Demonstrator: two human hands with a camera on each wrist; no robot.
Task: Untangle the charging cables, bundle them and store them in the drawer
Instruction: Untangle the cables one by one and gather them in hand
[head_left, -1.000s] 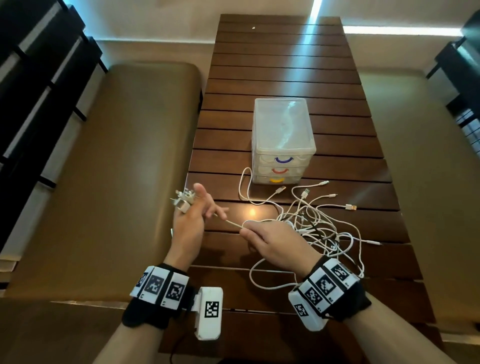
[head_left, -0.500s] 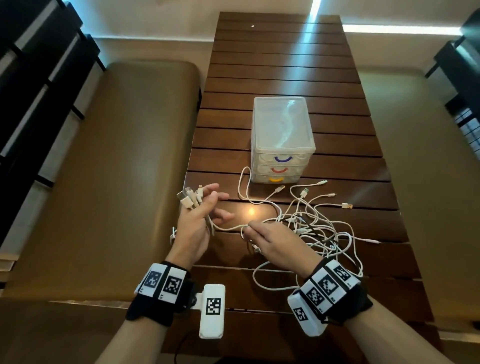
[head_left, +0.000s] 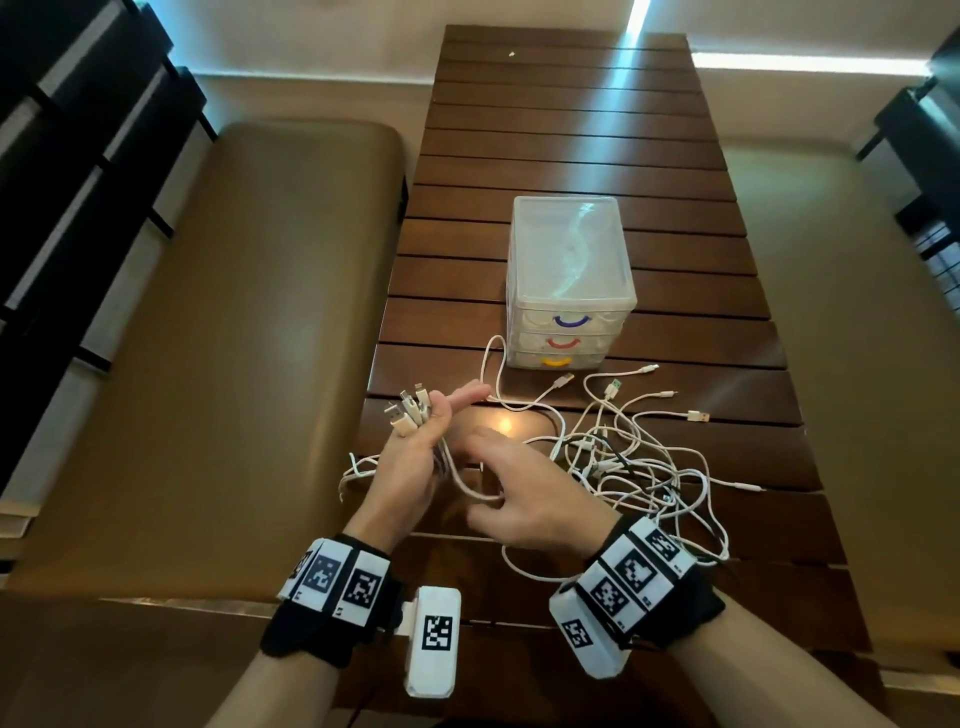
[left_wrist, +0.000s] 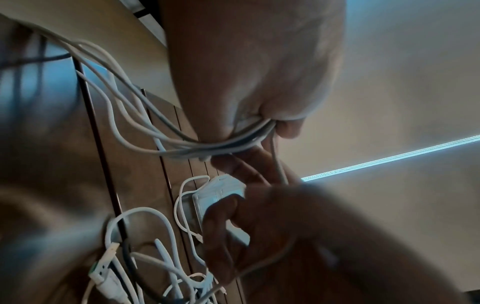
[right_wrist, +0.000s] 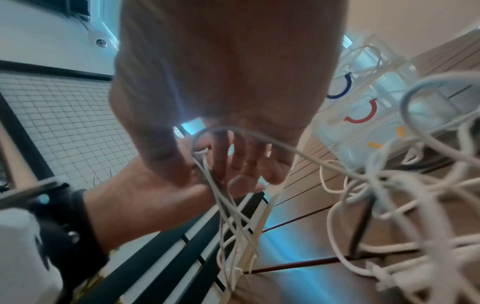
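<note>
My left hand is raised over the table's left edge. It grips several white cable ends, whose plugs stick up past the fingers, while its index finger points out straight. The left wrist view shows those cords pinched in the left hand. Close beside it my right hand has its fingers spread, with one white cable lying across them. The cable tangle, white with one dark cord, lies on the table to the right. Behind it stands a clear three-drawer unit with all its drawers shut.
The slatted wooden table runs away from me. Tan cushioned benches flank it on both sides. Loose plugs fan out in front of the drawer unit. A cable loop hangs near the table's front edge.
My right hand has released the cable it was pinching and spread its fingers. The left hand has moved right, closer to it, and the stretched cable now hangs slack.
</note>
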